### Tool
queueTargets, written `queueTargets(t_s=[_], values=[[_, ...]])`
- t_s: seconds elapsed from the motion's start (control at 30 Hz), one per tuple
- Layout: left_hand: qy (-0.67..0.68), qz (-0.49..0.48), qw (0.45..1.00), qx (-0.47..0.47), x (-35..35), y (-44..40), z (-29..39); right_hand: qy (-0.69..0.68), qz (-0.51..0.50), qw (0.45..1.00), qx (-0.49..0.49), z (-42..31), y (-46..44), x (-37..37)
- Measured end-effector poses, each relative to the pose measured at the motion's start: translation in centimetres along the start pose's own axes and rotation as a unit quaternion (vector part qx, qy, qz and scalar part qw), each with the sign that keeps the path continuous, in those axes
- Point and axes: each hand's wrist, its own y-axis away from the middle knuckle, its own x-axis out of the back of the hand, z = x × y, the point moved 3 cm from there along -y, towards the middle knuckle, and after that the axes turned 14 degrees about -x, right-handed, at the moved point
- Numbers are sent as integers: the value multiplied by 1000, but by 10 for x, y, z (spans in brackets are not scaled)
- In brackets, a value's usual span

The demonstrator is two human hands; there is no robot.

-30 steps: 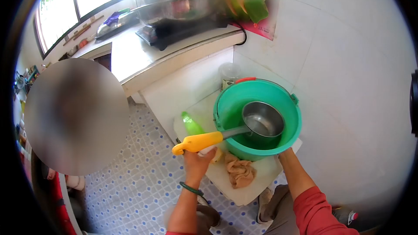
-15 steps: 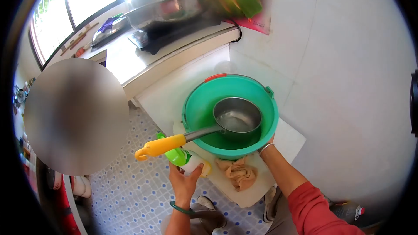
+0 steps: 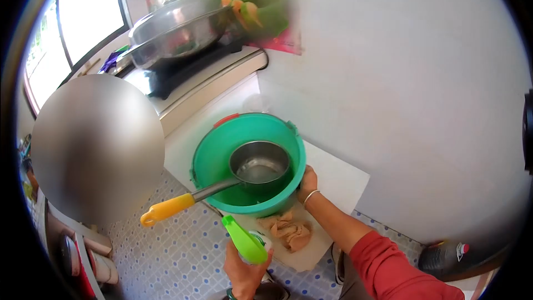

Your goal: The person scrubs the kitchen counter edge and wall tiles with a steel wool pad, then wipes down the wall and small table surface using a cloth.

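One left hand, grip clamped round green-topped bottle; right hand touching green bucket, can't tell grip.

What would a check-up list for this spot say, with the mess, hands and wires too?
Surface: low white top, partly covered.
Job's things: green bucket, with a yellow-handled dipper in it, handle over the rim; green-topped bottle.
Clutter: crumpled tan cloth beside the bucket.
Grip: left hand holds the bottle; right hand is at the bucket's side, fingers partly hidden.
Cables: black cable at the counter's end.
Surroundings: metal pot on the counter side; patterned floor.
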Motion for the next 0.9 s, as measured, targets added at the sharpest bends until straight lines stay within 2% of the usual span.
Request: queueTargets(t_s=[0.03,0.1,0.13,0.2,0.23,0.3,0.37,0.47,0.5,0.57,0.63,0.67,0.7,0.77,0.8,0.83,0.9], values=[[-36,-23,999,-16,2,1,12,-30,12,999,-8,-3,1,2],[-33,-40,998,-48,-3,2,24,-92,31,993,-70,-11,9,5],[-14,-43,997,-70,-7,2,29,-95,32,993,-64,-19,17,6],[22,-45,992,-112,-16,5,44,-153,-15,978,-138,-33,34,9],[40,-45,990,-131,-20,5,50,-154,-16,979,-134,-38,36,17],[79,-40,983,-164,-31,4,61,-149,-141,964,-171,-47,35,33],[105,-34,978,-178,-46,2,70,-147,-134,966,-166,-64,56,38],[82,-90,972,-202,-77,-2,80,-77,-159,967,-185,-96,82,45],[86,-83,972,-201,-87,-7,78,-69,-159,968,-183,-105,81,48],[146,-118,968,-169,-106,-13,75,33,-123,987,-100,-128,76,55],[177,-130,966,-135,-117,-25,75,57,-127,986,-89,-155,87,36],[175,-134,963,-157,-130,-30,73,185,-74,980,26,-176,101,20],[172,-137,959,-179,-139,-35,70,308,-21,941,140,-194,114,0],[154,-128,963,-183,-149,-46,67,487,-64,828,269,-220,128,-49],[132,-125,965,-188,-154,-52,66,571,-68,677,460,-233,133,-76],[133,-123,966,-185,-158,-56,63,615,-70,482,620,-240,137,-102],[113,-103,973,-170,-165,-61,55,649,-46,307,694,-253,137,-159]])
